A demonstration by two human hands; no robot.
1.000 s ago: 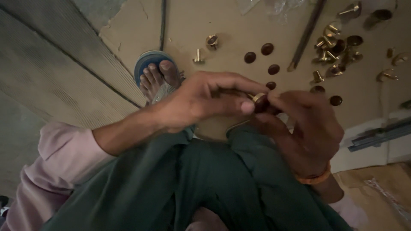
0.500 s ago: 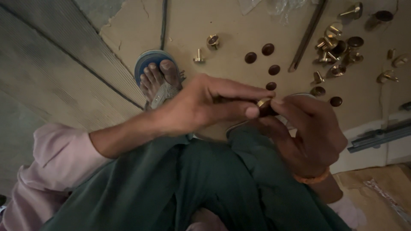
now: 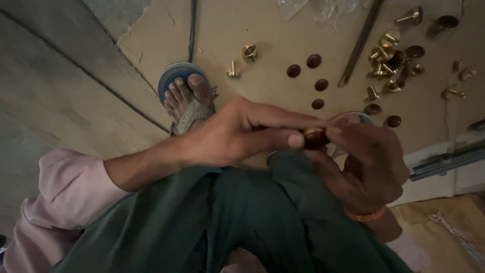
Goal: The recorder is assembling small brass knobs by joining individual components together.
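Cardboard sheet (image 3: 262, 30) spread far; loose brass fittings (image 3: 389, 68) clustered far right, brown caps (image 3: 313, 61) centre. Left hand (image 3: 237, 134) and right hand (image 3: 366, 164) both pinched a small brass-and-brown knob (image 3: 314, 137) above the knees. Slip risk: knob drops among the loose parts. Open room left.

This looks like a small floor-level workshop: a sheet of cardboard (image 3: 262, 30) covers the ground, with brass fittings (image 3: 386, 63) heaped far right and dark round caps (image 3: 313, 61) scattered beside them. A metal rod (image 3: 359, 43) lies among them.
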